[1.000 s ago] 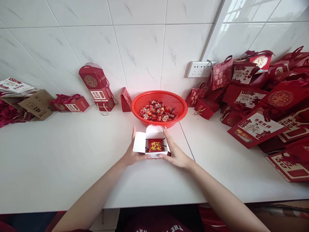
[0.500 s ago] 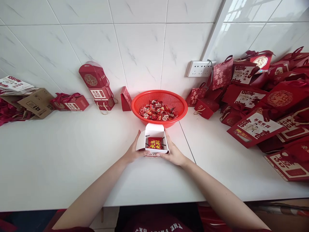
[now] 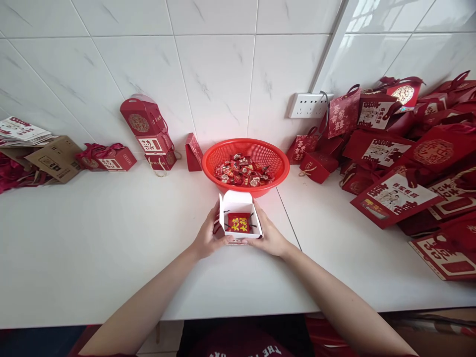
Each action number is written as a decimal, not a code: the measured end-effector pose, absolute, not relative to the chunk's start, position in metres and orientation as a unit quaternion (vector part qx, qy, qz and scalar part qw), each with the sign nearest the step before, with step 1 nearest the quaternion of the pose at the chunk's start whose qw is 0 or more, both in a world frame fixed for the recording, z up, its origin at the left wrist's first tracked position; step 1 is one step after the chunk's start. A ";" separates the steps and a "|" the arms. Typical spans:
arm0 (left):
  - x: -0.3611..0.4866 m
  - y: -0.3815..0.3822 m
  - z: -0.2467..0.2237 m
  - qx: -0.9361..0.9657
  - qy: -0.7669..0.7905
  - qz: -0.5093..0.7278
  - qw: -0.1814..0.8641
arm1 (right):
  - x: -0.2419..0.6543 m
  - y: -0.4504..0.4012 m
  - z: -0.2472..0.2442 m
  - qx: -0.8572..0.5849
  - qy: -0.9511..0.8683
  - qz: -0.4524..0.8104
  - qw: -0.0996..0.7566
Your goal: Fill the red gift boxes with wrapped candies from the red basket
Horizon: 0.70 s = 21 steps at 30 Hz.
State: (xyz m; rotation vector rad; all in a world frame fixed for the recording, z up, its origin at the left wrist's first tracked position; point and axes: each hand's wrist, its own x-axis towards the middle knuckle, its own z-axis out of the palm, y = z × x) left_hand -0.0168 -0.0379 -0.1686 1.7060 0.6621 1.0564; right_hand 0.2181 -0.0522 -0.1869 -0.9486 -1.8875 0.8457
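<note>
Between my hands is a small gift box [image 3: 241,234], white inside, with its flaps up. Inside it lies a red wrapped candy [image 3: 238,223] with yellow characters, and dark cord ends stick through the side walls. My left hand [image 3: 208,237] is closed round the left side, its thumb on the front and its fingers at the left flap. My right hand [image 3: 272,237] grips the right side, thumb along the front edge. Just behind the box stands a red plastic basket [image 3: 280,171] holding many small wrapped candies [image 3: 243,171].
Red gift boxes [image 3: 431,153] are heaped at the right. A stack of boxes [image 3: 148,131], a ribboned box [image 3: 107,157] and an open cardboard carton [image 3: 59,158] line the back left. A power strip [image 3: 310,105] is fixed to the tiled wall [image 3: 211,74].
The left flap of the box has swung from leaning outward to nearly upright, with my left hand's fingers moving up against it. The box stays in both hands.
</note>
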 end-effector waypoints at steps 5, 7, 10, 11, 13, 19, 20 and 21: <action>-0.024 -0.033 -0.176 0.756 0.261 0.424 0.424 | 0.218 -0.054 -0.186 -0.386 -0.753 0.347 0.405; -0.027 -0.031 -0.176 0.775 0.272 0.411 0.395 | 0.220 -0.053 -0.185 -0.387 -0.758 0.336 0.404; -0.030 -0.030 -0.173 0.795 0.285 0.394 0.363 | 0.225 -0.053 -0.181 -0.384 -0.765 0.305 0.417; -0.031 -0.029 -0.173 0.797 0.289 0.390 0.359 | 0.227 -0.053 -0.178 -0.385 -0.760 0.299 0.429; -0.031 -0.030 -0.171 0.798 0.294 0.385 0.359 | 0.231 -0.055 -0.173 -0.387 -0.737 0.303 0.464; -0.026 -0.038 -0.167 0.741 0.267 0.402 0.467 | 0.235 -0.058 -0.163 -0.373 -0.730 0.240 0.520; -0.023 -0.041 -0.165 0.728 0.261 0.407 0.486 | 0.236 -0.059 -0.161 -0.365 -0.747 0.221 0.510; -0.020 -0.043 -0.164 0.712 0.257 0.415 0.504 | 0.238 -0.059 -0.160 -0.351 -0.765 0.209 0.497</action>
